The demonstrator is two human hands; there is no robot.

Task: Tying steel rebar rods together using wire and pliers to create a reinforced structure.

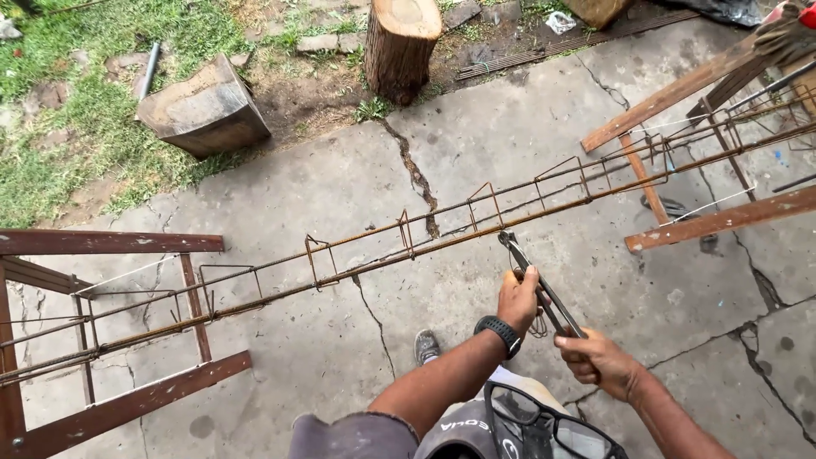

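Both hands on the pincers: left hand wrapped around mid-handle, right hand fisted on the handle ends, jaws touching rebar cage rod.

Spanning two trestles, left and right: rebar cage. Behind it, two log stumps on ground beside grass. Near the cage's middle, pincers, gripped by left hand and right hand, seemingly touching the bar.
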